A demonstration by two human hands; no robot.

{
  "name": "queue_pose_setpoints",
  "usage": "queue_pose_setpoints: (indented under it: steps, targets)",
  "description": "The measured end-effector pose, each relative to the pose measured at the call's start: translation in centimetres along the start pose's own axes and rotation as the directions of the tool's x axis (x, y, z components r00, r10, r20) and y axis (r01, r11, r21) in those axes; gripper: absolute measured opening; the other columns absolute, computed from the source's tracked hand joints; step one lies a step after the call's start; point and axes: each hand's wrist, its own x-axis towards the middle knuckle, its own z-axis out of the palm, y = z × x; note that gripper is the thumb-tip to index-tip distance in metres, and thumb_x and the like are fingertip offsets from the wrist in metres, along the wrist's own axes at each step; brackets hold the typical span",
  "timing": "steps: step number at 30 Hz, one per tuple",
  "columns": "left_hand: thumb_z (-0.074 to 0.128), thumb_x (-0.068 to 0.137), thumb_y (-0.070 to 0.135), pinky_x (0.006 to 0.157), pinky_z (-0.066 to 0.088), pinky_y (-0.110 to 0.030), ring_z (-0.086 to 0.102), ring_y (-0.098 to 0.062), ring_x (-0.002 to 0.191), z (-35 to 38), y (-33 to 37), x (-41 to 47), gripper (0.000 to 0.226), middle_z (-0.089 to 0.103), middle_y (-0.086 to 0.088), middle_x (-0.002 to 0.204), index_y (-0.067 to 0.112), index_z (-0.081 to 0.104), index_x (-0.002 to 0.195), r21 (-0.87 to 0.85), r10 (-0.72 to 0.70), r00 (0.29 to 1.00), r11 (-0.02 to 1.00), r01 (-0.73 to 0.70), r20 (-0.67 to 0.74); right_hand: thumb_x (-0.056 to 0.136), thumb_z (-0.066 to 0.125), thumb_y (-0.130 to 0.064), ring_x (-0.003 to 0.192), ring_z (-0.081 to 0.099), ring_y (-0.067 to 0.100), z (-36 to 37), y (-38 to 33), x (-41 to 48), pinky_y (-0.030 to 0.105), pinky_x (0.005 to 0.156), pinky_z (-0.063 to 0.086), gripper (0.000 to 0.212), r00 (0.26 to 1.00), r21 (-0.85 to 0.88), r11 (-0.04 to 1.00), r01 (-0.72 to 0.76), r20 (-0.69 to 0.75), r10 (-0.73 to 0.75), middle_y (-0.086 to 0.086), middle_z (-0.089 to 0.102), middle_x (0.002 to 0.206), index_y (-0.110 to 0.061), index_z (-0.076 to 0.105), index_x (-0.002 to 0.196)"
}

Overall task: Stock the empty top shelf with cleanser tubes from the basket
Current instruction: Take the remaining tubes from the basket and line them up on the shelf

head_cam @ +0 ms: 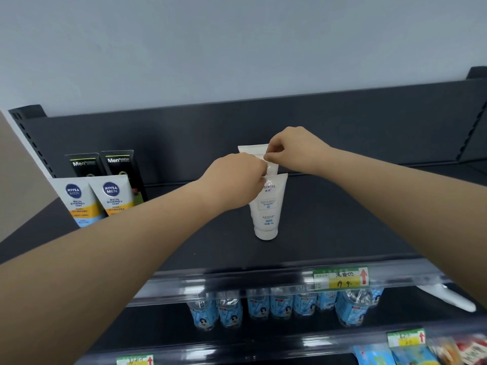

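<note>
Two white plastic tubes stand on the top shelf, a flat, dark, matte board with a clear glossy price rail along its front edge. The front tube stands upright on its round cap, its body smooth and widening up to a flat crimped end. The left hand lies curled against that end's left corner. Its fingertips are hidden, so I cannot tell whether it really grips.

Just behind stands the rear tube, only its flat top showing. The right hand pinches the right edge of that top between thumb and forefinger, the other fingers curled in.

Well to the left, two white tubes with blue round logos stand before two black tubes.
</note>
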Motion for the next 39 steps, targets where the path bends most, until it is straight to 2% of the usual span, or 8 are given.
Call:
queue_pose_setpoints:
  steps: [4, 8, 11, 17, 21, 26, 33, 39]
  targets:
    - [0.037, 0.097, 0.033, 0.073, 0.052, -0.037, 0.061, -0.023, 0.089, -0.3, -0.7, -1.2, 0.032, 0.064, -0.001, 0.102, 0.016, 0.062, 0.108, 0.000, -0.024, 0.999, 1.000, 0.024, -0.021, 0.091, 0.054, -0.027, 0.090, 0.062, 0.016, -0.4, -0.8, -0.6, 0.029, 0.078, 0.051, 0.022, 1.000, -0.033, 0.999, 0.016, -0.009, -0.016, -0.002, 0.068, 0.100, -0.014, 0.072, 0.098]
    - [0.036, 0.097, 0.037, 0.064, 0.045, -0.031, 0.059, -0.020, 0.085, -0.1, -2.0, -3.2, 0.031, 0.061, 0.003, 0.096, 0.016, 0.059, 0.099, 0.023, -0.048, 0.995, 0.998, 0.051, -0.090, 0.095, 0.049, -0.030, 0.095, 0.060, 0.016, 0.0, -2.3, -1.0, 0.028, 0.078, 0.045, 0.027, 0.998, -0.069, 0.996, 0.055, 0.010, -0.055, -0.002, 0.064, 0.115, -0.017, 0.067, 0.111]
    - [0.038, 0.095, 0.035, 0.076, 0.046, -0.032, 0.059, -0.020, 0.095, 0.2, -3.2, -4.9, 0.033, 0.063, 0.003, 0.104, 0.016, 0.061, 0.109, 0.055, -0.034, 0.986, 0.998, 0.043, -0.164, 0.097, 0.045, -0.033, 0.116, 0.053, 0.019, 0.5, -3.5, -1.1, 0.033, 0.093, 0.043, 0.033, 0.996, -0.095, 0.992, 0.085, 0.024, -0.083, -0.001, 0.056, 0.131, -0.019, 0.060, 0.123]
    - [0.032, 0.092, 0.032, 0.091, 0.043, -0.038, 0.059, -0.025, 0.106, 0.9, -6.2, -9.3, 0.041, 0.065, -0.004, 0.111, 0.013, 0.062, 0.112, 0.126, -0.116, 0.974, 0.982, 0.142, -0.196, 0.097, 0.046, -0.035, 0.127, 0.045, 0.018, 3.0, -7.8, -1.1, 0.036, 0.104, 0.039, 0.042, 0.975, -0.101, 0.971, 0.218, 0.070, -0.211, -0.001, 0.048, 0.139, -0.019, 0.048, 0.135]
    - [0.053, 0.089, 0.028, 0.101, 0.039, -0.044, 0.050, -0.031, 0.125, 1.7, -7.6, -12.3, 0.039, 0.060, -0.012, 0.124, 0.006, 0.059, 0.121, 0.140, -0.189, 0.958, 0.965, 0.222, -0.217, 0.096, 0.047, -0.034, 0.141, 0.028, 0.019, 5.3, -10.5, -1.6, 0.035, 0.114, 0.028, 0.049, 0.951, -0.143, 0.940, 0.309, 0.056, -0.304, 0.001, 0.033, 0.152, -0.017, 0.040, 0.142]
    - [0.048, 0.092, 0.033, 0.113, 0.026, -0.045, 0.030, -0.029, 0.140, 2.6, -9.0, -16.3, 0.056, 0.039, -0.013, 0.147, 0.007, 0.039, 0.141, 0.139, -0.328, 0.930, 0.926, 0.352, -0.169, 0.097, 0.047, -0.034, 0.147, 0.013, 0.020, 8.9, -14.0, -2.9, 0.034, 0.117, 0.018, 0.056, 0.908, -0.187, 0.890, 0.417, 0.051, -0.415, 0.004, 0.019, 0.158, -0.016, 0.030, 0.147]
    - [0.054, 0.087, 0.033, 0.108, 0.033, -0.047, 0.041, -0.031, 0.133, 5.3, -10.9, -23.2, 0.058, 0.047, -0.014, 0.140, 0.006, 0.045, 0.137, 0.106, -0.471, 0.872, 0.868, 0.485, -0.133, 0.096, 0.045, -0.038, 0.148, 0.007, 0.020, 14.7, -18.7, -5.9, 0.038, 0.119, 0.010, 0.060, 0.869, -0.220, 0.841, 0.495, 0.104, -0.484, 0.002, 0.014, 0.159, -0.020, 0.024, 0.149]
    - [0.043, 0.093, 0.037, 0.116, 0.023, -0.044, 0.024, -0.027, 0.143, 8.5, -11.3, -30.1, 0.061, 0.031, -0.012, 0.152, 0.009, 0.029, 0.146, 0.106, -0.579, 0.815, 0.810, 0.577, -0.021, 0.092, 0.052, -0.030, 0.144, 0.022, 0.027, 20.6, -22.0, -9.4, 0.041, 0.114, 0.025, 0.061, 0.814, -0.189, 0.792, 0.580, 0.151, -0.560, 0.009, 0.025, 0.156, -0.012, 0.031, 0.147]
